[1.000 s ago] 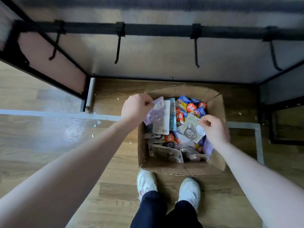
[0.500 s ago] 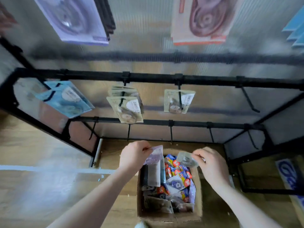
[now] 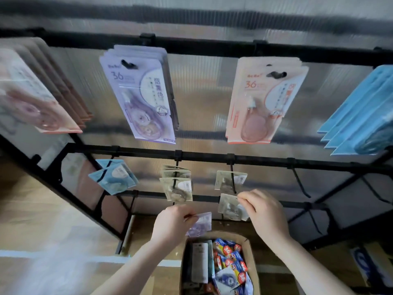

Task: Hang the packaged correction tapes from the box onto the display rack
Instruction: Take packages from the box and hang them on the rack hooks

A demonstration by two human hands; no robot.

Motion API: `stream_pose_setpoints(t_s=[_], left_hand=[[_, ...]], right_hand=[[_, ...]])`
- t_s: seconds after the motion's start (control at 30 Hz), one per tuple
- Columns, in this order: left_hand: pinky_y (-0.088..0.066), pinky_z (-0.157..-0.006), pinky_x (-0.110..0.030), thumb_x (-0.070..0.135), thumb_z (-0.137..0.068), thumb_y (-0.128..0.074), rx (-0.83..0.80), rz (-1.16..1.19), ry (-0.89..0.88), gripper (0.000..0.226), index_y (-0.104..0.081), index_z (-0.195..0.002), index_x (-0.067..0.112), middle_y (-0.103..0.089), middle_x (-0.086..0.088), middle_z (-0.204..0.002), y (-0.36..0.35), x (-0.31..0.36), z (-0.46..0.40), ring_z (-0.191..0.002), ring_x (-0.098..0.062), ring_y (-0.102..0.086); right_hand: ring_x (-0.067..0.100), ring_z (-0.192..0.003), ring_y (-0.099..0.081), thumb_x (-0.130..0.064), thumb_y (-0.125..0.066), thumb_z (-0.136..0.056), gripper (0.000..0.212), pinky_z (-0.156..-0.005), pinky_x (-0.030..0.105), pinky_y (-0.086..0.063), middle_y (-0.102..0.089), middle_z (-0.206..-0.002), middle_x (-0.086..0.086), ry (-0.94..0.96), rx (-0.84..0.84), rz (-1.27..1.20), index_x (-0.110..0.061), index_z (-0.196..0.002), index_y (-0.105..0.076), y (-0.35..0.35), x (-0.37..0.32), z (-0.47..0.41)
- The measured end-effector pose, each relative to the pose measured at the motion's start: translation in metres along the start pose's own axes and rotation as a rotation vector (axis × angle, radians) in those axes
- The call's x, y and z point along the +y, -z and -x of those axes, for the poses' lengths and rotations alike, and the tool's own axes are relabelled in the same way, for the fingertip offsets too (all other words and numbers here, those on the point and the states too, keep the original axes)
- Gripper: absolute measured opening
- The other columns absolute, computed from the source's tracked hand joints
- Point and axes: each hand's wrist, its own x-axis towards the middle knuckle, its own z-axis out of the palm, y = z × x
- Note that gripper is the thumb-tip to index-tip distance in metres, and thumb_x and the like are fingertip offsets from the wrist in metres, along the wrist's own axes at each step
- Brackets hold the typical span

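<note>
Cardboard box [image 3: 253, 258] is sitting nearest, on the wooden floor, open at the top and holding a loose heap of packaged correction tapes [image 3: 228, 265], so stock is lying within easy reach below both hands. Left hand [image 3: 172, 225] is hovering just above the box's far left corner, fingers curled and pinching a lilac pack [image 3: 202, 223] by its upper edge; judging by the hold, it is being kept ready as the next one to hang. Right hand [image 3: 265, 216] is reaching further, thumb and fingers pinching the top right corner of a beige pack [image 3: 230, 207], which is hanging tilted just below the middle-row hook [image 3: 233, 182]; the corner grip is probably leaving the hang hole free for threading, though blur is hiding the hole itself. Beyond the hands, that hook is already carrying one matching beige pack [image 3: 225, 180], so the held one seems to be going in front of it, sorted by colour. Left of it on the same rail, a stack of beige packs [image 3: 177, 186] is hanging, and further left a blue pack [image 3: 113, 178]. To the right, a bare hook [image 3: 299, 184] is sticking out empty. Farthest and highest, the top rail of the display rack [image 3: 212, 48] is holding larger cards: a pink stack [image 3: 38, 99] at left, a purple stack [image 3: 140, 92], an orange stack [image 3: 263, 99] and a blue stack [image 3: 361, 116] at right.
</note>
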Motion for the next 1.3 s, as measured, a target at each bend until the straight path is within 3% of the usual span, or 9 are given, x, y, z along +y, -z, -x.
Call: stream_pose_setpoints(t_s=[0.17,0.3,0.5,0.73,0.83,0.97,1.1,1.23,1.3], left_hand=[[-0.028,-0.053,-0.006,0.032,-0.087,-0.059,-0.009,-0.023,-0.055,0.011,-0.068,-0.091,0.026,-0.067,0.012,-0.086,0.018,0.004,-0.002,-0.07,-0.002,-0.051],[-0.026,-0.054,-0.003,0.034,-0.088,-0.059,-0.006,-0.025,-0.076,0.016,-0.07,-0.096,0.027,-0.069,0.011,-0.092,0.029,0.007,-0.005,-0.075,-0.001,-0.053],[-0.027,-0.055,-0.003,0.035,-0.09,-0.056,-0.023,-0.048,-0.114,0.019,-0.069,-0.101,0.029,-0.068,0.014,-0.098,0.041,0.007,-0.007,-0.076,0.003,-0.049],[-0.027,-0.056,-0.002,0.033,-0.091,-0.054,-0.025,-0.063,-0.157,0.018,-0.068,-0.097,0.024,-0.067,0.01,-0.098,0.064,0.016,-0.012,-0.076,-0.001,-0.048],[-0.032,-0.06,-0.01,0.032,-0.09,-0.054,-0.026,-0.057,-0.155,0.018,-0.069,-0.098,0.024,-0.067,0.008,-0.099,0.073,0.019,-0.019,-0.084,-0.007,-0.056],[-0.041,-0.07,-0.022,0.034,-0.088,-0.055,-0.014,-0.048,-0.14,0.019,-0.068,-0.099,0.025,-0.067,0.007,-0.101,0.083,0.023,-0.03,-0.089,-0.012,-0.057],[-0.026,-0.056,-0.009,0.033,-0.089,-0.054,0.007,-0.064,-0.164,0.018,-0.067,-0.1,0.025,-0.066,0.005,-0.1,0.088,0.03,-0.038,-0.089,-0.013,-0.056],[-0.029,-0.056,-0.017,0.031,-0.087,-0.055,-0.002,-0.056,-0.169,0.013,-0.064,-0.089,0.022,-0.064,0.001,-0.095,0.09,0.034,-0.045,-0.087,-0.013,-0.054],[-0.025,-0.054,-0.012,0.029,-0.087,-0.054,-0.002,-0.054,-0.18,0.013,-0.064,-0.087,0.021,-0.064,0.0,-0.094,0.092,0.036,-0.048,-0.086,-0.013,-0.053]], right_hand=[[0.017,-0.08,-0.067,-0.008,-0.073,-0.077,0.018,-0.063,0.014,-0.041,-0.07,-0.087,0.0,-0.037,-0.108,0.043,-0.013,-0.095,-0.073,0.007,-0.009,-0.019],[0.015,-0.113,-0.054,-0.014,-0.054,-0.093,0.031,-0.086,0.021,-0.043,-0.061,-0.12,0.0,-0.073,-0.243,0.082,-0.017,-0.123,-0.06,0.004,-0.007,-0.027],[0.008,-0.125,-0.044,-0.016,-0.053,-0.093,0.041,-0.1,0.02,-0.038,-0.05,-0.135,-0.007,-0.145,-0.341,0.109,-0.024,-0.134,-0.048,0.0,0.0,-0.032],[0.009,-0.116,-0.051,-0.019,-0.052,-0.093,0.038,-0.092,0.018,-0.042,-0.054,-0.126,-0.004,-0.174,-0.372,0.129,-0.023,-0.13,-0.05,-0.011,0.004,-0.049],[0.009,-0.097,-0.056,-0.021,-0.051,-0.093,0.023,-0.077,0.018,-0.044,-0.06,-0.104,-0.007,-0.167,-0.335,0.186,-0.025,-0.112,-0.062,-0.014,0.006,-0.06],[0.007,-0.092,-0.055,-0.023,-0.045,-0.095,0.018,-0.077,0.021,-0.046,-0.059,-0.096,-0.01,-0.178,-0.332,0.243,-0.027,-0.101,-0.061,-0.015,0.006,-0.07],[0.007,-0.094,-0.053,-0.018,-0.04,-0.094,0.021,-0.071,0.021,-0.039,-0.052,-0.092,-0.011,-0.162,-0.346,0.268,-0.026,-0.1,-0.059,-0.017,0.006,-0.077],[0.006,-0.095,-0.051,-0.017,-0.039,-0.094,0.021,-0.069,0.02,-0.033,-0.045,-0.089,-0.012,-0.146,-0.337,0.253,-0.029,-0.097,-0.056,-0.016,0.009,-0.08],[0.006,-0.09,-0.05,-0.017,-0.042,-0.094,0.02,-0.067,0.02,-0.033,-0.045,-0.087,-0.012,-0.143,-0.338,0.254,-0.028,-0.095,-0.058,-0.017,0.01,-0.081]])
